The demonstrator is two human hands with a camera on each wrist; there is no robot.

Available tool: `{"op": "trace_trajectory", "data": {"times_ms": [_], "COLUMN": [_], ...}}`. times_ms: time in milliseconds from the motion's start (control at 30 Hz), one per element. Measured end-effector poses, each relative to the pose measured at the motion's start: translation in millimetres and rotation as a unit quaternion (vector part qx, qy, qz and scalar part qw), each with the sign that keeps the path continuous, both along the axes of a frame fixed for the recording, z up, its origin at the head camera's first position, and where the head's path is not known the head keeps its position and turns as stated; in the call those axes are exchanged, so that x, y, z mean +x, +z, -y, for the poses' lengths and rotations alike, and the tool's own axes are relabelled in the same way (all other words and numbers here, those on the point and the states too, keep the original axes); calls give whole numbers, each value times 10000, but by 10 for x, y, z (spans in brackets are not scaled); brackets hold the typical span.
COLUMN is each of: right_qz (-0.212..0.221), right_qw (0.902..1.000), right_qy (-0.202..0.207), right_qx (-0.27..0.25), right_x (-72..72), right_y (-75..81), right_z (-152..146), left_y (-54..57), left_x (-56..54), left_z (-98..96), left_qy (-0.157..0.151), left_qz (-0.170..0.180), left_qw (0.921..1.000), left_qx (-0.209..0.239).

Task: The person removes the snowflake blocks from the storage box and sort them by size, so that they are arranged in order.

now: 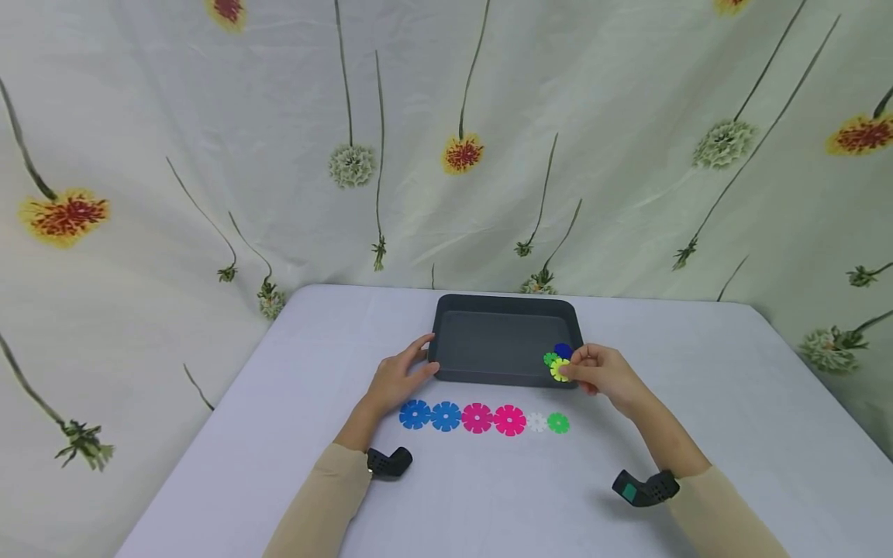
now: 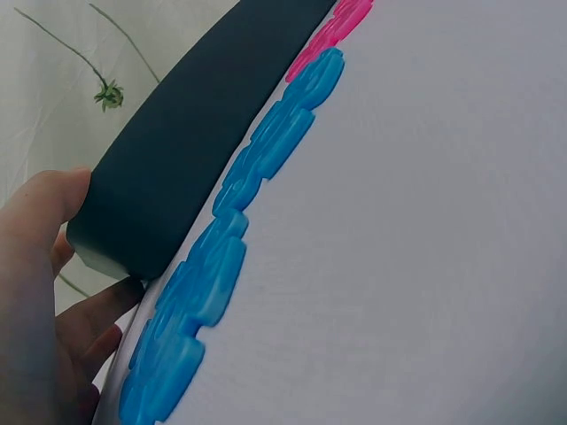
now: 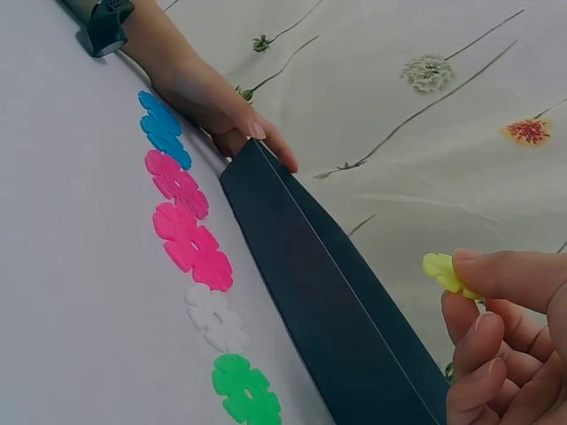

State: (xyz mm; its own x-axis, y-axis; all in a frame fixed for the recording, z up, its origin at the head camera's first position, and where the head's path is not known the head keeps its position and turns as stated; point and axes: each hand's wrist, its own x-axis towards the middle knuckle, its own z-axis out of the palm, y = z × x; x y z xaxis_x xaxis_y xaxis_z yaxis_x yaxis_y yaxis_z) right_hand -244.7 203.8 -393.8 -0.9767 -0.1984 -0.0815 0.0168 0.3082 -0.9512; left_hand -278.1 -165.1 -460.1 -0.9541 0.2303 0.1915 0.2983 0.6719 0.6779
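Note:
Between thumb and forefinger, my right hand [image 1: 601, 372] pinches a yellow notched interlocking disc [image 1: 559, 370] over the front right corner of a dark grey tray [image 1: 502, 378]. Just behind it, a small green disc [image 1: 549, 359] and a dark blue disc [image 1: 562, 350] show inside the tray, partly covered. My left hand [image 1: 396, 380] rests spread fingers against the tray's left end; the left wrist view shows fingertips [image 2: 80, 181] right at its edge. A row of discs lies in front: two blue [image 1: 415, 415], two pink [image 1: 477, 418], one white [image 1: 536, 422], one green [image 1: 559, 423].
A white-covered table [image 1: 460, 496] carries the tray and the row. Behind the table hangs a flower-printed cloth [image 1: 418, 209]. Each wrist wears a black camera mount [image 1: 391, 463]. The row lies close along the tray's front wall [image 3: 301, 283].

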Motion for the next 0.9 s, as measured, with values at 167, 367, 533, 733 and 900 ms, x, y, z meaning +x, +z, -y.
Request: {"op": "trace_trajectory", "data": {"times_ms": [167, 367, 533, 733, 900], "right_qz": [59, 109, 110, 157, 288], "right_qw": [9999, 9998, 9998, 9998, 9991], "right_qy": [-98, -138, -142, -121, -246], "right_qx": [103, 109, 102, 95, 201], "right_x": [59, 105, 151, 209, 237], "right_y": [-11, -47, -74, -100, -138], "right_z": [-17, -49, -92, -133, -144], "left_y": [-2, 2, -5, -18, -22], "left_x": [2, 5, 1, -8, -14], "left_z": [-2, -5, -3, -3, -4], "left_qy": [-5, 0, 15, 37, 45], "left_qz": [-8, -3, 6, -32, -2], "left_qw": [10000, 10000, 10000, 10000, 10000], "left_qx": [-4, -11, -29, -36, -58]}}
